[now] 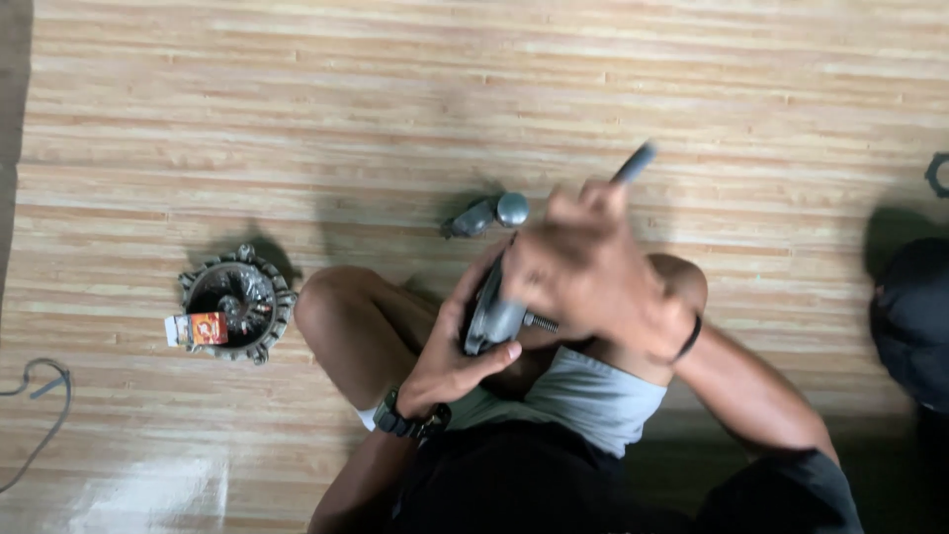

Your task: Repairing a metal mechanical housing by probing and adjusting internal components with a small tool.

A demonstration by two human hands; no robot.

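Metal part (491, 314), grey and disc-like with a threaded stud sticking out, sits over the person's lap, gripped by the left hand (455, 361) from below. Right hand (583, 272), blurred, is closed round a dark tool handle (635, 161). On the wooden floor (297, 119) lie a round housing (238, 302) and a small cylinder (486, 215).

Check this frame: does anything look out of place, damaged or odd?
Nothing looks damaged or spilled. A small orange-and-white box lies across the rim of the round grey toothed metal housing on the wooden floor, jutting past its edge. The right hand is motion-blurred.
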